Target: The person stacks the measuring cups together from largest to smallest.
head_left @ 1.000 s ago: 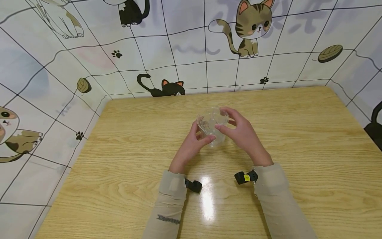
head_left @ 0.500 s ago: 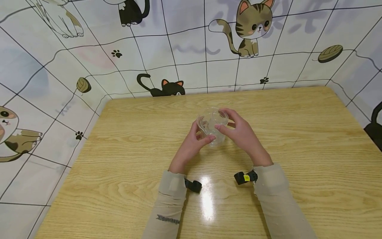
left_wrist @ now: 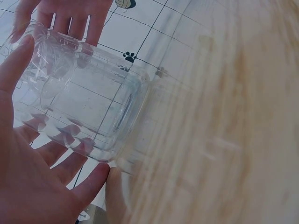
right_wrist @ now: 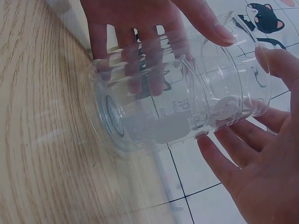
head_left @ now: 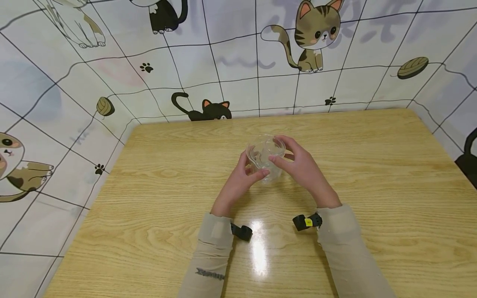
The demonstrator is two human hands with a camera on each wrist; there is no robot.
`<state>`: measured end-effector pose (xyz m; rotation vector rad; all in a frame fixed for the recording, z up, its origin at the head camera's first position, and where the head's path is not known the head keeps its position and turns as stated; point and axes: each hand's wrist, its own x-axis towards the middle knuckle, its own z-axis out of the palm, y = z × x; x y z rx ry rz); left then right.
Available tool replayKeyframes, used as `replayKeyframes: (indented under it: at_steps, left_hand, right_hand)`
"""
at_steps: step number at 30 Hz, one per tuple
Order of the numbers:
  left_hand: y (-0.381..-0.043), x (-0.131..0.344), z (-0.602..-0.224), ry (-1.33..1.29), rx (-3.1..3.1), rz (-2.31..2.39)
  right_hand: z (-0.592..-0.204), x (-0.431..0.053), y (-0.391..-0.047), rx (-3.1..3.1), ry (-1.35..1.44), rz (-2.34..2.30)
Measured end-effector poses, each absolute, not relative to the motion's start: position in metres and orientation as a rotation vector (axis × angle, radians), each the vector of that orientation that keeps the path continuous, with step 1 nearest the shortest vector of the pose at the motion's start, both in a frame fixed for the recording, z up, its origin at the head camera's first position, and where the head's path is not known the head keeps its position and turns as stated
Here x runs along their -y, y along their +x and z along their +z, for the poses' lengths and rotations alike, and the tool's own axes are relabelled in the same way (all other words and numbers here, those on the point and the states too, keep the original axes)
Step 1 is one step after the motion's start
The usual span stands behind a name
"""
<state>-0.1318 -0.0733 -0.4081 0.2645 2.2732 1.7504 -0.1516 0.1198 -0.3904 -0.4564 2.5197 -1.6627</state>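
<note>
In the head view, a clear glass beaker (head_left: 271,177) stands upright near the middle of the wooden table, between both hands. A smaller clear beaker (right_wrist: 233,77) sits partly inside its mouth, with its rim sticking out at the top. The left hand (head_left: 238,178) grips the larger beaker's side, fingers behind and thumb in front. In the right wrist view, pale printed marks and a white patch show on that wall. With thumb and fingers at its rim, the right hand (head_left: 303,165) holds the smaller beaker. The larger beaker's base (left_wrist: 128,112) is close over the tabletop.
The wooden table (head_left: 149,198) reaches back to a white wall covering (head_left: 238,62) with cat drawings and grid lines. Black wrist cameras (head_left: 242,231) hang inward from both sleeve cuffs. A bright light reflection lies on the tabletop between the forearms.
</note>
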Motion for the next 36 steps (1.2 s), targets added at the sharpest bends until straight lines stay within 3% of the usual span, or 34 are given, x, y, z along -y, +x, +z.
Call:
replayKeyframes:
  at_steps: [36]
  left_hand:
    - [-0.1319,0.0732,-0.4084,0.293,-2.315,1.73]
  right_hand:
    - [-0.3927,-0.1208,-0.152,-2.493,-0.446,-1.652]
